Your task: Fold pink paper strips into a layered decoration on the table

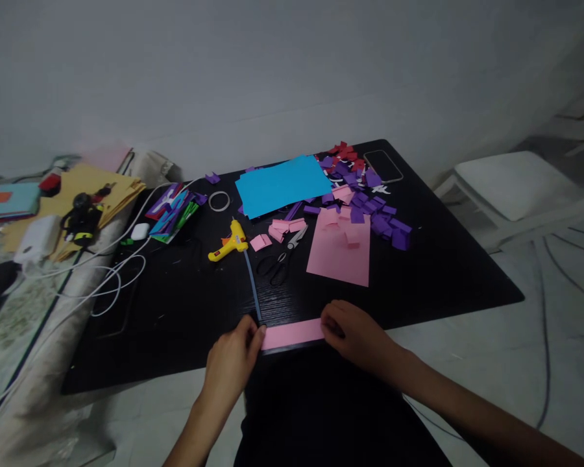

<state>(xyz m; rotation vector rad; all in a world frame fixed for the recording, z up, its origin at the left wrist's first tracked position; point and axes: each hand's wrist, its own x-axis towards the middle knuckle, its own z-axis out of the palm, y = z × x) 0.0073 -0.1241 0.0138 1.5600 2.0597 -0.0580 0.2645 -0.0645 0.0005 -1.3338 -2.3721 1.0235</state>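
A pink paper strip point(292, 334) lies level along the front edge of the black table, its two ends between my hands. My left hand point(234, 350) pinches the left end, and my right hand point(353, 332) has its fingers closed on the right end. Above the strip are black-handled scissors point(283, 258), a yellow glue gun point(230, 242) with a grey-blue stick running down toward my left hand, and a pink sheet point(335, 259) with small folded pink pieces on it.
Blue sheets point(279, 185) lie at the back of the black table point(442, 279), beside many purple pieces point(382, 224) and red scraps point(344, 152). White cables point(119, 272) cross the left side. A phone-like object point(383, 166) rests at the back right; a white stool point(496, 181) stands beyond.
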